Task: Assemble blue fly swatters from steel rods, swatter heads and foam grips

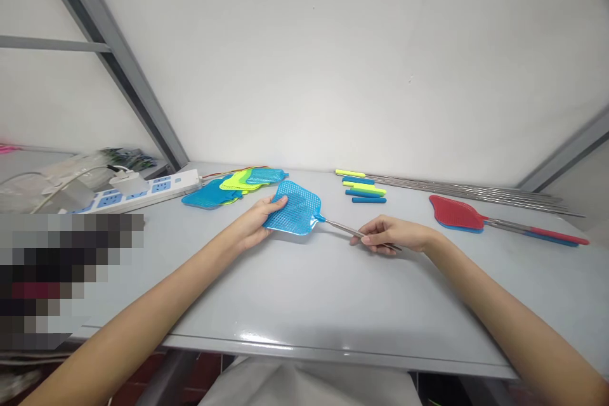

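A blue fly swatter head (295, 208) is pinched along its left edge by my left hand (259, 223), thumb on top. From its neck a thin metal rod (343, 227) runs to the right, and my right hand (386, 235) grips that rod near its far end. The rod's tip shows bare, with no coloured sleeve on it. Both hands hold the joined piece just above the table. Behind my left hand lies a pile of blue and yellow-green swatter heads (233, 185).
Blue and yellow handle sleeves (365, 189) lie at the back middle, beside long metal rods (466, 189). On the right rest red and blue swatters (457, 213) with sleeved handles. A power strip (157, 187) with plugs sits at left. The table's front edge (295, 350) is near me.
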`<action>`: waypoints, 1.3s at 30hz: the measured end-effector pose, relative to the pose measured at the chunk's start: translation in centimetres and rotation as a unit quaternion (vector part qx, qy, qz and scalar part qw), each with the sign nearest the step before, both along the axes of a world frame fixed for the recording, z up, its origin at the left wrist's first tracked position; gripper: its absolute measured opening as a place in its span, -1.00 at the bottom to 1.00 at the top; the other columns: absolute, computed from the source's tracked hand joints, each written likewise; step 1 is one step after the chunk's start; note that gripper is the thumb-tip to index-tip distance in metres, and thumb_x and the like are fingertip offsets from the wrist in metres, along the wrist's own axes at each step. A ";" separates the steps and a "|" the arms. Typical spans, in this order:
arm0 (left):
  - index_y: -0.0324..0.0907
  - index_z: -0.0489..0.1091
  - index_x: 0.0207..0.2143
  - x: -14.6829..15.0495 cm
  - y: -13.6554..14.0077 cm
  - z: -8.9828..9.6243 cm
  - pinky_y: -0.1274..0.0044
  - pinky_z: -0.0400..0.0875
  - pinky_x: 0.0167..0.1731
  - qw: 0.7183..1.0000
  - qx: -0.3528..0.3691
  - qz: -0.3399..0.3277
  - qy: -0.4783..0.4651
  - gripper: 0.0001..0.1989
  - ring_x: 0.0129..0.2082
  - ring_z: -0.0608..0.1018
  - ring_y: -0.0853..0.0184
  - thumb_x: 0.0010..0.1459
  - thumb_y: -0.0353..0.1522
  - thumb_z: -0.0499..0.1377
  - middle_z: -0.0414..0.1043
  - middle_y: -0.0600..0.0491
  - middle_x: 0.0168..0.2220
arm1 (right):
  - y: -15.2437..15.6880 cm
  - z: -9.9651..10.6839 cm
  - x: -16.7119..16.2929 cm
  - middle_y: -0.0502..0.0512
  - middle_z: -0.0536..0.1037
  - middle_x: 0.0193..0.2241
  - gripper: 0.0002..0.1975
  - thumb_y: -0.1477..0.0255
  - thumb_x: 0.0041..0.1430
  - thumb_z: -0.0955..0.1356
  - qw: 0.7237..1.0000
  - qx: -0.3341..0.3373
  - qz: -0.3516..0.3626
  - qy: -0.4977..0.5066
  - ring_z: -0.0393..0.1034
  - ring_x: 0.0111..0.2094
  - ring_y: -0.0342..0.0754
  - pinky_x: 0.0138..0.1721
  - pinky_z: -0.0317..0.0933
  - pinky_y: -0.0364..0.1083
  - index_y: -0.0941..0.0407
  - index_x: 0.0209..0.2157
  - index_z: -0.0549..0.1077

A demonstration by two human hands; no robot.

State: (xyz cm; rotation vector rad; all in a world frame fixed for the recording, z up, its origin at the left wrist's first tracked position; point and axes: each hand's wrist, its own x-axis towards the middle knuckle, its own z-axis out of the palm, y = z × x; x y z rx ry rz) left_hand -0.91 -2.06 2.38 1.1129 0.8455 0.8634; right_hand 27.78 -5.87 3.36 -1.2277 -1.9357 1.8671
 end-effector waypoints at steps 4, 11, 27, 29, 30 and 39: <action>-0.23 0.30 -0.19 0.2 -0.5 -0.3 0.44 0.34 -0.16 1.000 -0.023 -0.011 -0.002 -0.70 -0.20 0.44 0.26 0.00 -0.28 0.08 0.36 -0.07 -0.13 | -0.3 0.2 -0.5 -0.09 0.11 -0.66 -0.64 0.24 -0.05 0.28 1.000 0.000 -0.010 0.007 -0.09 -0.69 -0.31 -0.70 -0.21 -0.23 0.19 -0.26 0.39; -0.24 0.31 -0.23 0.3 -0.9 -0.7 0.44 0.36 -0.19 1.000 -0.013 0.018 -0.006 -0.71 -0.24 0.46 0.27 -0.02 -0.29 0.11 0.38 -0.07 -0.16 | -0.6 -0.2 -1.0 -0.10 0.02 -0.66 -0.65 0.22 -0.01 0.25 0.999 -0.024 -0.032 0.011 -0.19 -0.69 -0.32 -0.71 -0.32 -0.22 0.19 -0.29 0.39; -0.29 0.33 -0.24 0.7 -1.6 -0.6 0.46 0.38 -0.26 0.999 -0.041 -0.004 -0.021 -0.72 -0.31 0.49 0.27 -0.04 -0.35 0.14 0.43 -0.10 -0.24 | -0.5 -1.4 -1.0 -0.14 -0.07 -0.68 -0.74 0.36 0.01 0.26 0.977 -0.193 -0.032 0.086 -0.26 -0.71 -0.35 -0.78 -0.37 -0.29 0.25 -0.29 0.36; -0.29 0.33 -0.26 0.7 -1.7 -0.6 0.47 0.39 -0.28 0.999 -0.041 -0.004 -0.021 -0.73 -0.33 0.49 0.28 -0.05 -0.35 0.14 0.43 -0.10 -0.25 | -0.4 -1.4 -1.0 -0.14 -0.07 -0.68 -0.74 0.37 0.02 0.26 0.975 -0.201 -0.033 0.088 -0.26 -0.71 -0.35 -0.78 -0.37 -0.30 0.25 -0.29 0.36; -0.29 0.33 -0.26 0.7 -1.8 -0.7 0.47 0.39 -0.30 0.999 -0.042 -0.003 -0.021 -0.73 -0.33 0.49 0.28 -0.05 -0.35 0.15 0.43 -0.09 -0.26 | -0.4 -1.4 -0.9 -0.14 -0.06 -0.68 -0.75 0.38 0.02 0.25 0.974 -0.206 -0.033 0.090 -0.25 -0.71 -0.35 -0.79 -0.37 -0.30 0.26 -0.29 0.36; -0.29 0.32 -0.23 0.9 -1.9 -0.9 0.45 0.37 -0.25 0.999 -0.031 -0.011 -0.036 -0.72 -0.32 0.49 0.28 -0.04 -0.35 0.14 0.43 -0.09 -0.25 | -0.1 -1.7 -0.7 -0.14 -0.06 -0.69 -0.75 0.40 0.04 0.24 0.958 -0.263 -0.021 0.111 -0.24 -0.72 -0.35 -0.80 -0.36 -0.32 0.27 -0.27 0.35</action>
